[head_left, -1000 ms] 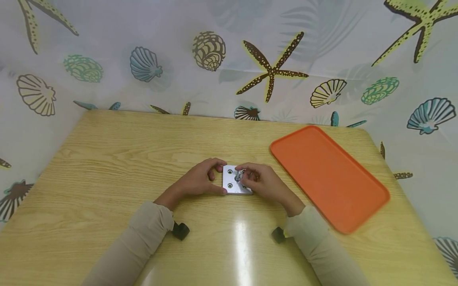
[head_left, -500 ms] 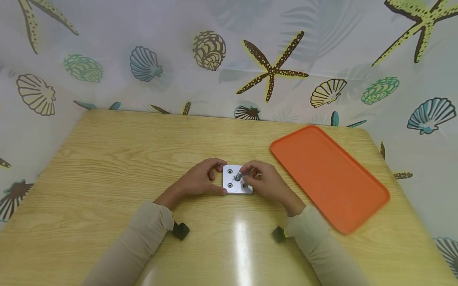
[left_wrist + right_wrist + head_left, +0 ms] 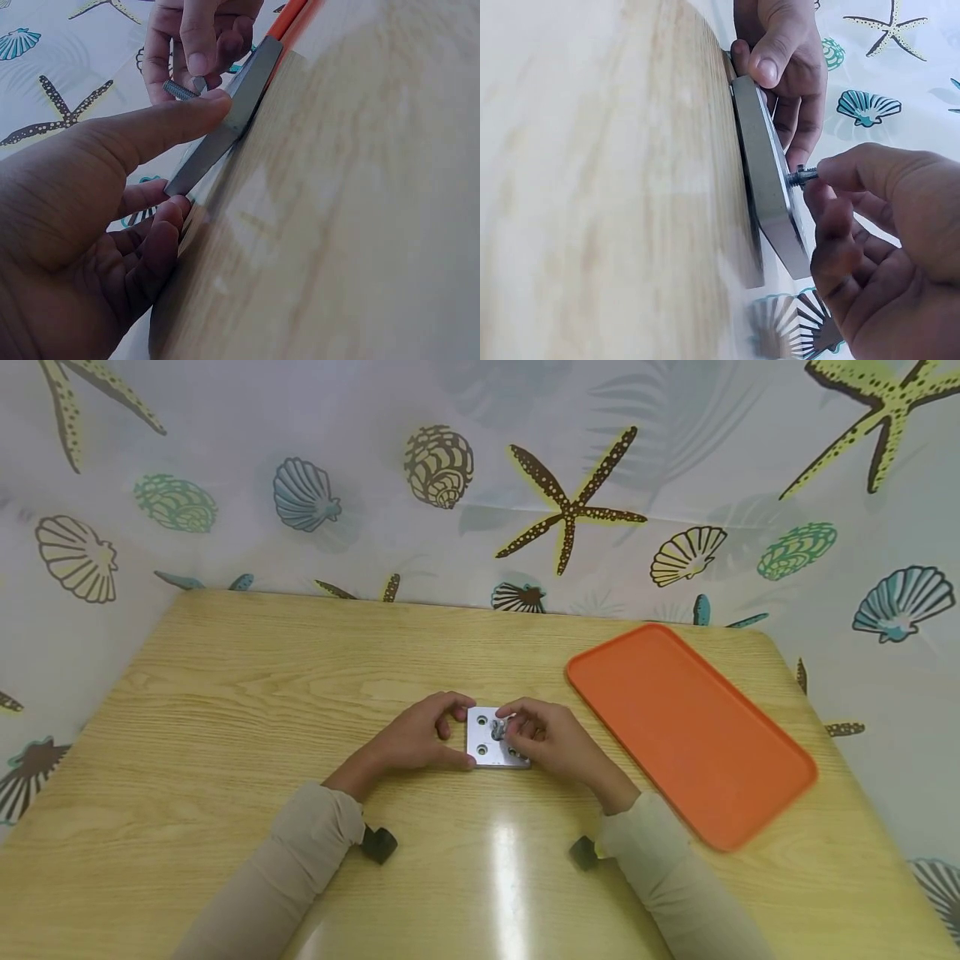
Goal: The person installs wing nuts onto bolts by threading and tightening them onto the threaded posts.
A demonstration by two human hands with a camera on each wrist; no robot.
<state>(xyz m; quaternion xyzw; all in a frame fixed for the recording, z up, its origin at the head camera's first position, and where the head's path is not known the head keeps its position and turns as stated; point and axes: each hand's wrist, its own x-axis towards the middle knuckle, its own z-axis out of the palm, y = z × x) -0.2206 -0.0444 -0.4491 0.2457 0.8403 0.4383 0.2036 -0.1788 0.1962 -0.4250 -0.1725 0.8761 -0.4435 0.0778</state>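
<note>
A square silvery metal plate (image 3: 491, 758) with countersunk holes lies on the table. My left hand (image 3: 420, 735) grips it from the left, thumb on the near edge and fingertips on the far edge. From the middle of the plate a threaded bolt (image 3: 178, 91) sticks out, carrying what looks like a small wing nut (image 3: 498, 727). My right hand (image 3: 551, 739) holds the wing nut between thumb and forefinger, the other fingers curled behind. In the right wrist view some thread (image 3: 791, 180) shows between nut and plate. The right fingers partly cover the holes on that side.
An orange tray (image 3: 690, 735) lies at an angle on the right of the wood-grain table (image 3: 300, 652). Behind the table hangs a white cloth (image 3: 360, 468) printed with shells and starfish. Dark wrist-camera blocks (image 3: 378, 845) jut out beside both cuffs.
Half a second ago the right fingers were drawn slightly back to the right; now they reach over the wing nut again, and its wings stand at a different angle. Left hand and plate stay put.
</note>
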